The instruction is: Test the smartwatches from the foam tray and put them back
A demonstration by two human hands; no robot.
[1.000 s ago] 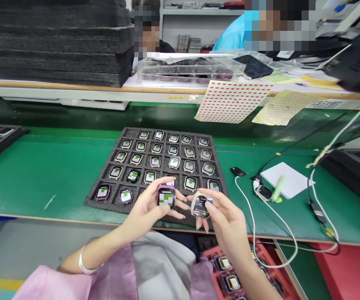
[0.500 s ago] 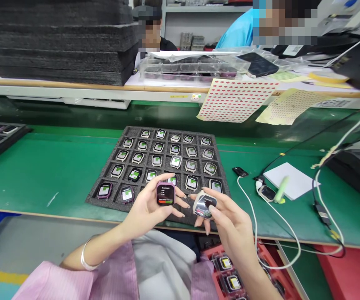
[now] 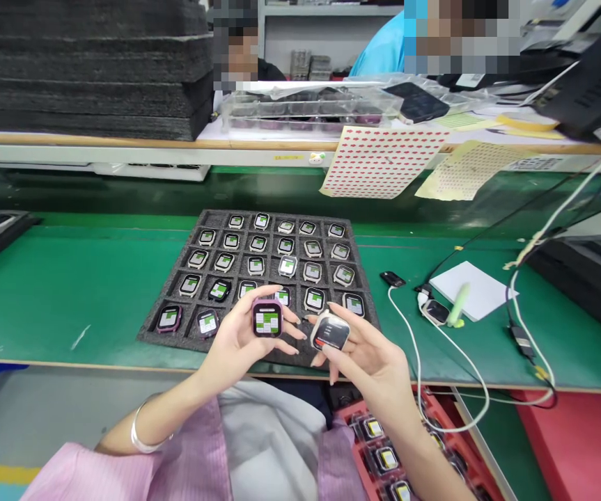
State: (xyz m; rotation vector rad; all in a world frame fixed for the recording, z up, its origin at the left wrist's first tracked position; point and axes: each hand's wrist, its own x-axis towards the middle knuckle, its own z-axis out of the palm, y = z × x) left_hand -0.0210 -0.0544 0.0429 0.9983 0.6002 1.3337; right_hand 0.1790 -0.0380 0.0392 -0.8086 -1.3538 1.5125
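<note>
Between the fingers of my left hand (image 3: pixel 240 341) sits a purple smartwatch case (image 3: pixel 267 318), its screen lit with white and green blocks. My right hand (image 3: pixel 370 351) grips a silver smartwatch case (image 3: pixel 330 331), the thumb on the lower edge of its screen, which shows small text and a red patch. Neither watch has a strap. Both hands hover over the near edge of a black foam tray (image 3: pixel 167 296), whose compartments hold several watch cases, most with green and white screens. My hands hide part of its front row.
Right of the tray, white cables lead to a small black device (image 3: pixel 393 279) and another watch (image 3: pixel 435 312) beside a white paper pad (image 3: pixel 470 289) and a green pen (image 3: pixel 459 304). A red tray (image 3: pixel 363 459) of watches stands below the table edge. Black foam stacks (image 3: pixel 86 69) fill the upper-left shelf.
The left watch's screen has gone from text with a red and green bar to green and white blocks. The right watch's dark screen now shows text and red; its thumb moved down.
</note>
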